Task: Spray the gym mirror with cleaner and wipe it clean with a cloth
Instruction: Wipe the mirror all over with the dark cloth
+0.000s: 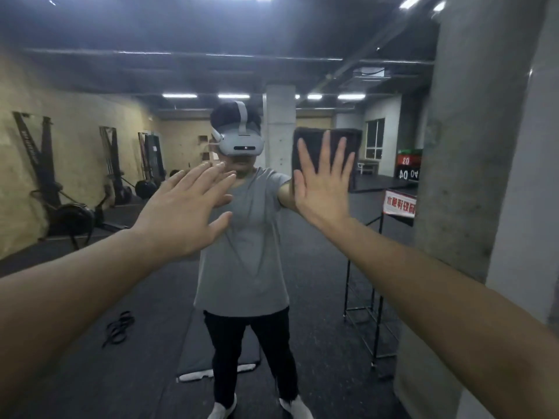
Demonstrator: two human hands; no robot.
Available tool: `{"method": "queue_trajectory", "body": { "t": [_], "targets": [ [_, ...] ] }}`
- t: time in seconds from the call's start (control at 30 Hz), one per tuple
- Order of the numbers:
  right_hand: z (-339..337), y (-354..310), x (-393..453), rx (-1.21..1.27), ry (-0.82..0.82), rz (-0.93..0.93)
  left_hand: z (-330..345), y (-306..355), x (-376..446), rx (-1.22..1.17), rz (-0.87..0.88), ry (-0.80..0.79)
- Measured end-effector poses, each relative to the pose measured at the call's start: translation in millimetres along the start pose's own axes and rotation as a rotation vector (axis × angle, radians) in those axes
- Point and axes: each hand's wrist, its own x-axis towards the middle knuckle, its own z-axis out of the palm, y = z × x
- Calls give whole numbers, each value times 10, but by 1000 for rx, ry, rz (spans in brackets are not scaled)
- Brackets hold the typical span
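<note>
Dark cloth (328,152) is pressed flat on the mirror (90,86) by the right hand (322,182), fingers spread; left hand (187,207) open at centre; reflected gym dim.

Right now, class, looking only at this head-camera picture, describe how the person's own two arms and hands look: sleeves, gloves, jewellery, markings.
Both forearms enter from the lower corners bare, with no sleeve in sight. The left hand and right hand wear no gloves, and no rings, watch, wristband or markings show. The reflection in the mirror shows a grey short-sleeved T-shirt, its sleeves ending on the upper arm.
</note>
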Motion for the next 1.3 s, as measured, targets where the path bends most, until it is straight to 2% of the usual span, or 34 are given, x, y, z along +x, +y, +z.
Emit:
{"method": "queue_trajectory", "body": {
  "t": [0.1, 0.2, 0.37, 0.43, 0.57, 0.63, 0.73, 0.83, 0.9, 1.0, 1.07, 1.2, 1.3],
  "targets": [
    [19, -588, -14, -8, -25, -317, -37, -161, -155, 8, -46, -9],
    [89, -950, -108, -15, -90, -545, -47, -337, -292, 19, -85, -23],
    [155, -746, -311, -32, -110, -781, -13, -453, -441, 17, -133, -47],
    [147, -504, -344, -28, -108, -746, 3, -414, -472, 9, -136, -70],
    [86, 100, -388, -61, -79, -494, 23, -357, -497, 8, -117, -76],
    [-12, 258, -281, -81, -90, -424, 34, -344, -503, 0, -118, -71],
    [-157, 88, 84, -57, -67, -288, 39, -328, -526, -15, -128, -72],
    [-199, -378, 384, -19, -27, -212, 25, -347, -566, -22, -136, -88],
    [-169, -708, 387, -30, -14, -259, 23, -387, -606, -30, -138, -82],
    [-3, -1064, 45, -71, -103, -490, 31, -443, -653, -33, -138, -84],
    [129, -1120, -256, -21, -107, -607, 53, -437, -680, -33, -133, -98],
    [282, -898, -654, 67, -51, -709, 112, -326, -703, 0, -74, -109],
    [290, -474, -744, 70, -66, -675, 163, -226, -648, 5, -38, -121]
  ]
}}
